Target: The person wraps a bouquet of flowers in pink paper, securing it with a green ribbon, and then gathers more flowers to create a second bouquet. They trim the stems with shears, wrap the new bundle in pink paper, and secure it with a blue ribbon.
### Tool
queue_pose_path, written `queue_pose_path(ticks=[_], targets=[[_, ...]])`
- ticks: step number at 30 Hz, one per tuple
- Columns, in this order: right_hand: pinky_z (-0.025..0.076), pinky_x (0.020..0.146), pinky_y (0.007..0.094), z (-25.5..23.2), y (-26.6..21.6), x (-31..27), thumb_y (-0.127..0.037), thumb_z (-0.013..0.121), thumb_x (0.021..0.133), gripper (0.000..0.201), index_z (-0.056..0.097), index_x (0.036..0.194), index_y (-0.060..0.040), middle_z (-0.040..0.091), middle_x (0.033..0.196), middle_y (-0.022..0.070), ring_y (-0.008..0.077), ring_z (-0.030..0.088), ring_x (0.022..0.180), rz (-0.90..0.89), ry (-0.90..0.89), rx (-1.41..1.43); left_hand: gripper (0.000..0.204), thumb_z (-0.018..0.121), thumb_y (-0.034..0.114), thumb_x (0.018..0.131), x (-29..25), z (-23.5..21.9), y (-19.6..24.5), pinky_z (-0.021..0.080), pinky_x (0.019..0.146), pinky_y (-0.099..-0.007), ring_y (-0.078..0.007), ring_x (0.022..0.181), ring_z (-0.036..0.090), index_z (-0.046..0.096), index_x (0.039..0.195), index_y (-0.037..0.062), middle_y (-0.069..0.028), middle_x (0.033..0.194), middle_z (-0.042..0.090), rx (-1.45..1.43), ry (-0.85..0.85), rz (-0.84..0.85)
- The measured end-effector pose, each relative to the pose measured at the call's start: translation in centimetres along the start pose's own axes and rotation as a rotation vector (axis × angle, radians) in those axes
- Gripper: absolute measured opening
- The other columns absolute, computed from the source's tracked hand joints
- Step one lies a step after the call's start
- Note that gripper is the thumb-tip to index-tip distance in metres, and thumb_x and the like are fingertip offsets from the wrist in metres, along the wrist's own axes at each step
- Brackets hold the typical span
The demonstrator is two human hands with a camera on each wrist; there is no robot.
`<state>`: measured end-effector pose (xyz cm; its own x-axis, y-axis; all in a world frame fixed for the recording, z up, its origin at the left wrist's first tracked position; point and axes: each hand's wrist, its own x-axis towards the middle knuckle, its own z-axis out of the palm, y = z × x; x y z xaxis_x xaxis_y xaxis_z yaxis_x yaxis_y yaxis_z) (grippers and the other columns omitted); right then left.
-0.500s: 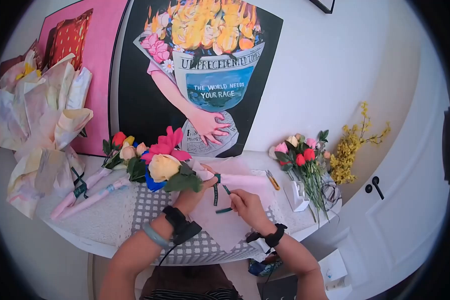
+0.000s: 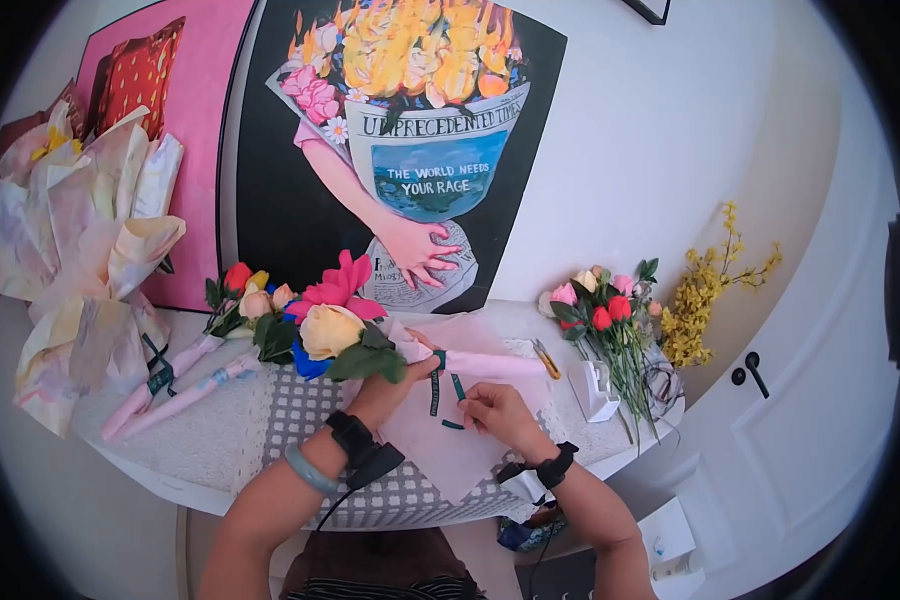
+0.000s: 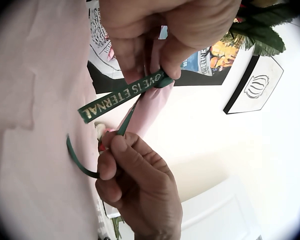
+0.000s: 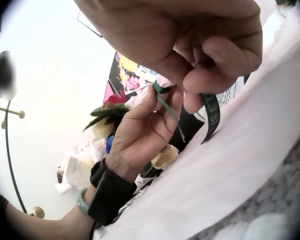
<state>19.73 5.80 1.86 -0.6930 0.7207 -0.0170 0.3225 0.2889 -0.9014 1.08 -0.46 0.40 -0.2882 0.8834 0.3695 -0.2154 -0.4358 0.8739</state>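
Note:
My left hand [image 2: 395, 393] grips the pink-wrapped stem [image 2: 490, 366] of a small bouquet, with the thumb close by the green ribbon knot [image 3: 163, 79]. At the bouquet's left end are a cream rose [image 2: 330, 332], a bright pink flower [image 2: 336, 288] and green leaves. One tail of the dark green ribbon [image 3: 121, 96], lettered in gold "LOVE IS ETERNAL", hangs loose from the knot. Between thumb and fingers my right hand [image 2: 505, 412] pinches the other tail; its end [image 3: 79, 162] curves out below the fingers.
Pink wrapping paper [image 2: 435, 465] lies under the hands on a grey-patterned cloth [image 2: 300, 410]. To the right are scissors [image 2: 546, 360], a white tape dispenser [image 2: 594, 392] and loose flowers [image 2: 610, 318]. Pink-wrapped stems [image 2: 145, 405] and a paper-wrapped bouquet [image 2: 80, 220] stay left.
My right hand has shifted slightly right with the ribbon, whose pinched tail now stands steeper. The bouquet and left hand have moved a little to the right.

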Motion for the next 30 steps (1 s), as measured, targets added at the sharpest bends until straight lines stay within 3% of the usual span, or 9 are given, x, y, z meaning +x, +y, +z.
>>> queue_pose_path(ticks=[8, 11, 15, 17, 19, 21, 23, 26, 30], targets=[[0.034, 0.047, 0.0164, 0.5, -4.4, -3.2, -0.013, 0.055, 0.088, 0.014, 0.063, 0.084, -0.0034, 0.057, 0.061, -0.0012, 0.0026, 0.043, 0.049, -0.023, -0.136, 0.102, 0.010, 0.064, 0.008, 0.079, 0.3, -0.6, -0.1, 0.043, 0.072, -0.0263, -0.0112, 0.079, 0.055, 0.058, 0.086, 0.0043, -0.0024, 0.084, 0.058, 0.456, -0.019, 0.164], [0.031, 0.045, 0.0171, -0.2, -6.4, -3.2, -0.014, 0.054, 0.089, 0.016, 0.064, 0.087, -0.0025, 0.057, 0.060, -0.0004, 0.0024, 0.040, 0.047, -0.141, -0.045, 0.181, 0.006, 0.063, 0.008, 0.080, 0.2, 0.0, 0.0, 0.043, 0.072, -0.0262, -0.0122, 0.079, 0.055, 0.059, 0.084, 0.0048, -0.0019, 0.083, 0.058, 0.413, -0.060, 0.224], [0.024, 0.042, 0.0183, -1.5, -5.9, -0.9, -0.013, 0.053, 0.089, 0.017, 0.063, 0.088, 0.0006, 0.057, 0.060, 0.0023, 0.0029, 0.033, 0.043, -0.216, 0.052, 0.502, 0.008, 0.061, 0.005, 0.081, 0.3, 0.0, -0.5, 0.043, 0.075, -0.0259, -0.0120, 0.081, 0.054, 0.056, 0.086, 0.0046, -0.0028, 0.085, 0.057, 0.273, -0.156, 0.300], [0.024, 0.041, 0.0182, -2.3, -5.4, 0.2, -0.013, 0.053, 0.088, 0.017, 0.062, 0.088, 0.0017, 0.058, 0.061, 0.0033, 0.0033, 0.033, 0.043, -0.168, 0.088, 0.638, 0.010, 0.061, 0.002, 0.083, 0.2, 0.1, -0.3, 0.042, 0.078, -0.0246, -0.0105, 0.086, 0.051, 0.052, 0.087, 0.0045, -0.0043, 0.091, 0.057, 0.279, -0.198, 0.302], [0.024, 0.041, 0.0181, -2.6, -5.4, 1.2, -0.012, 0.054, 0.088, 0.017, 0.062, 0.088, 0.0024, 0.059, 0.062, 0.0042, 0.0037, 0.034, 0.043, -0.137, 0.122, 0.657, 0.011, 0.061, 0.004, 0.083, 0.5, -0.1, -1.4, 0.041, 0.078, -0.0240, -0.0095, 0.086, 0.051, 0.052, 0.089, 0.0046, -0.0039, 0.093, 0.056, -0.289, -0.202, -0.047], [0.025, 0.041, 0.0182, -2.4, -5.3, 1.9, -0.012, 0.054, 0.087, 0.017, 0.062, 0.087, 0.0028, 0.060, 0.062, 0.0049, 0.0040, 0.034, 0.043, -0.122, 0.157, 0.565, 0.012, 0.062, 0.006, 0.083, 0.5, -0.5, -2.4, 0.040, 0.078, -0.0236, -0.0087, 0.085, 0.050, 0.053, 0.091, 0.0047, -0.0029, 0.092, 0.056, -0.338, -0.253, -0.091], [0.025, 0.042, 0.0181, -2.4, -5.2, 2.4, -0.012, 0.055, 0.087, 0.017, 0.062, 0.086, 0.0025, 0.061, 0.063, 0.0052, 0.0042, 0.035, 0.044, -0.150, 0.149, 0.503, 0.014, 0.063, 0.008, 0.083, -0.2, 0.5, 0.6, 0.040, 0.076, -0.0233, -0.0078, 0.083, 0.049, 0.054, 0.093, 0.0047, -0.0014, 0.090, 0.055, 0.132, -0.351, 0.177], [0.027, 0.042, 0.0180, -2.4, -4.9, 3.0, -0.012, 0.055, 0.087, 0.017, 0.063, 0.084, 0.0021, 0.061, 0.063, 0.0051, 0.0046, 0.037, 0.045, -0.182, 0.139, 0.437, 0.016, 0.063, 0.012, 0.083, -0.2, 0.0, 0.8, 0.040, 0.074, -0.0230, -0.0071, 0.080, 0.047, 0.055, 0.095, 0.0047, 0.0001, 0.088, 0.055, 0.349, -0.379, 0.180], [0.031, 0.047, 0.0185, -2.5, -4.2, 3.6, -0.012, 0.056, 0.086, 0.016, 0.065, 0.082, 0.0011, 0.061, 0.064, 0.0049, 0.0053, 0.042, 0.050, -0.188, 0.081, 0.344, 0.014, 0.063, 0.012, 0.083, -0.1, -0.3, 0.1, 0.040, 0.073, -0.0230, -0.0070, 0.080, 0.048, 0.055, 0.092, 0.0041, 0.0002, 0.088, 0.056, 0.338, -0.420, 0.164]])
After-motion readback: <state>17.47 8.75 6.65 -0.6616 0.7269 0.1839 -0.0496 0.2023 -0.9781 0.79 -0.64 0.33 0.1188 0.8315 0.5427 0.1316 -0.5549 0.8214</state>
